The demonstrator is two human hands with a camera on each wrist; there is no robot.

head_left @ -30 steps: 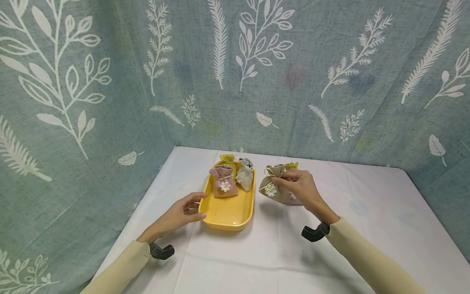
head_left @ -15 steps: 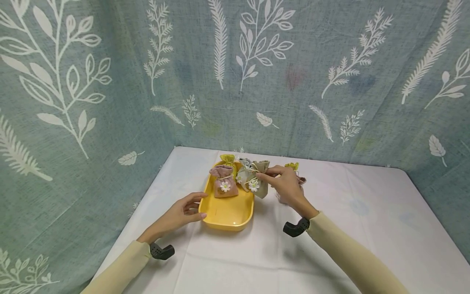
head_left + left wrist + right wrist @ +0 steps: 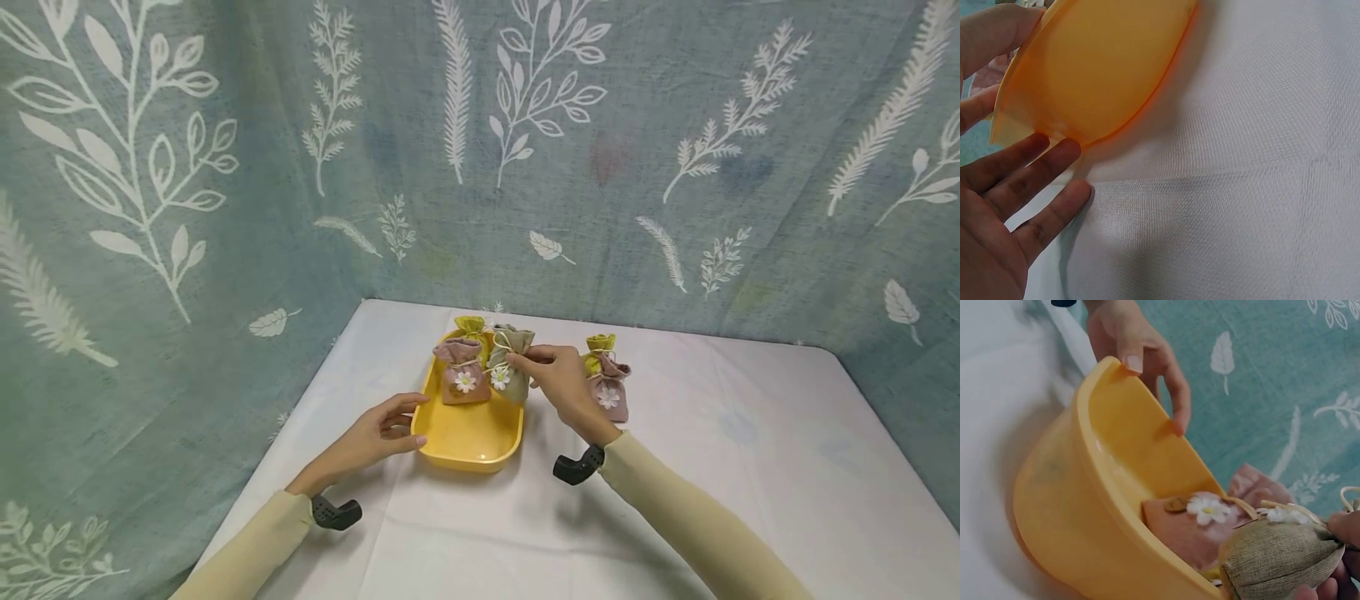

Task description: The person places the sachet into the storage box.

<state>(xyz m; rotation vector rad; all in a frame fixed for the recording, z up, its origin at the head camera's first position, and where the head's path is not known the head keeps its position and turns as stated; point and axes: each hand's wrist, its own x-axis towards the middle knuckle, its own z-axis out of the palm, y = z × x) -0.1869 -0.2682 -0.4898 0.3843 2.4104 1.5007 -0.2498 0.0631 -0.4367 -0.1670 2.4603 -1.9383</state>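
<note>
leaf-print curtain (image 3: 442,250): hangs at the back.
white tablecloth (image 3: 465,533): creased before you.
yellow tray (image 3: 468,435): holds pink drawstring pouch (image 3: 474,393), yellow-green drawstring pouch (image 3: 470,326) behind it.
your left hand (image 3: 367,437): relaxed fingers spread against the tray's left rim.
your right hand (image 3: 566,379): pinches grey-green drawstring pouch (image 3: 1279,556) near its neck, at the tray's right side.
second pink pouch (image 3: 618,408): right of the tray, second yellow-green pouch (image 3: 597,343) just behind.
white daisy (image 3: 500,379): on the pouch you hold.
</note>
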